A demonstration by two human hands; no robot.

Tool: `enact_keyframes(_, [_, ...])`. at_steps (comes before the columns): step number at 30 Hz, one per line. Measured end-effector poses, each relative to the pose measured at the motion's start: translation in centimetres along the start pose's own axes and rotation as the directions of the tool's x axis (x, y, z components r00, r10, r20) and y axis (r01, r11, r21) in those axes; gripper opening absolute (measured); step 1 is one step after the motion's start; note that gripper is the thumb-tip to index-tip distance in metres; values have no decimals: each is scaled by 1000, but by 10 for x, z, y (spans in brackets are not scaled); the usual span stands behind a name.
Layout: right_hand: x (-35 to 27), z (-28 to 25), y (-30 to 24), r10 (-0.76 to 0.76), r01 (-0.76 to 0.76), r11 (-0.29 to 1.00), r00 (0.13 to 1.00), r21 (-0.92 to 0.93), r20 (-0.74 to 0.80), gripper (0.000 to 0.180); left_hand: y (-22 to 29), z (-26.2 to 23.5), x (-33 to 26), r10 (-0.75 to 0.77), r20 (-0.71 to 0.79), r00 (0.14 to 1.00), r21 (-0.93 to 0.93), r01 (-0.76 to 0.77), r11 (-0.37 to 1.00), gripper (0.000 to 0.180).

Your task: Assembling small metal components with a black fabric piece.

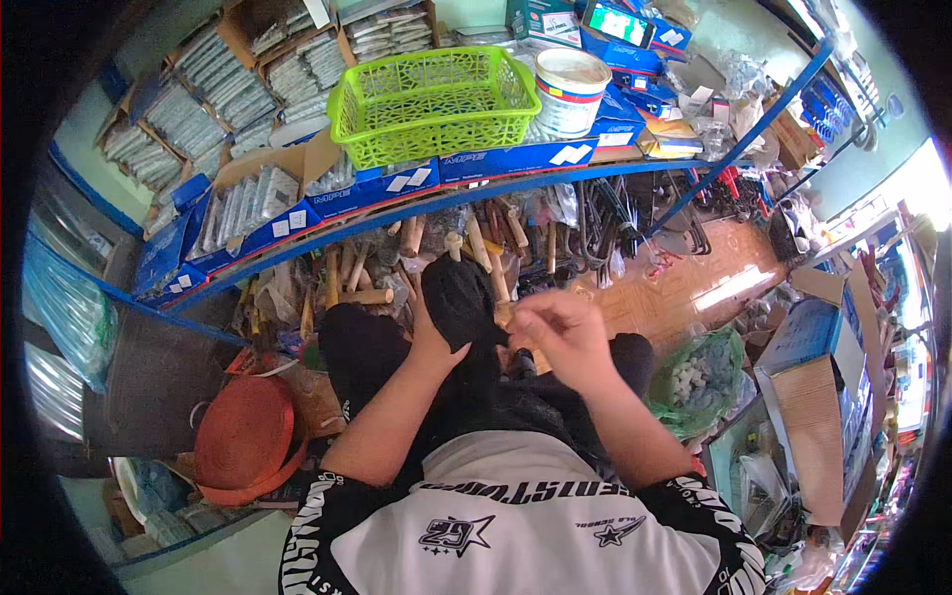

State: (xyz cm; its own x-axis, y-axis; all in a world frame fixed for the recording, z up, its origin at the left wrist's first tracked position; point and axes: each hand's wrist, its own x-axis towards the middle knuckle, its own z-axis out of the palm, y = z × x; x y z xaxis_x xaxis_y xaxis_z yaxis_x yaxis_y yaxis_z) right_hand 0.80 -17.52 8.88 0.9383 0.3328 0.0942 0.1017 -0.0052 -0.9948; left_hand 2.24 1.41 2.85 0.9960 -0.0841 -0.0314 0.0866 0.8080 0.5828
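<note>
My left hand (pixel 433 342) is wrapped around a dark, rounded black object (pixel 458 290) in front of my lap, the thumb lying on its near side. A pale wooden end (pixel 454 244) shows just past its top; whether it belongs to the black object or lies behind it I cannot tell. To the right of this, my right hand (pixel 567 332) is raised with its fingers pinched together. Anything between those fingertips is too small to make out. Several wooden handles (pixel 478 243) lie on the floor just beyond both hands.
Ahead runs a blue-edged shelf (pixel 397 206) bearing a green basket (pixel 436 139), a white bucket (pixel 572 94) and a lit phone (pixel 620 25). A red round container (pixel 248 431) stands at left. At right are a green plastic bag (pixel 699 382) and an open carton (pixel 818 397).
</note>
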Motion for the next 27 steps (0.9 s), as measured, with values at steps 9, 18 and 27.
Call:
enact_keyframes(9, [20, 16, 20, -117, 113, 992, 990, -49, -82, 11, -11, 29, -7, 261, 88, 961, 414, -273, 868, 34])
enact_keyframes(18, [26, 12, 34, 10, -17, 999, 987, -45, -162, 16, -31, 29, -8, 105, 185, 977, 92, -123, 988, 36])
enact_keyframes(27, [24, -9, 45, 31, -22, 998, 989, 66, -142, 17, -2, 66, -3, 103, 416, 903, 866, -429, 258, 56])
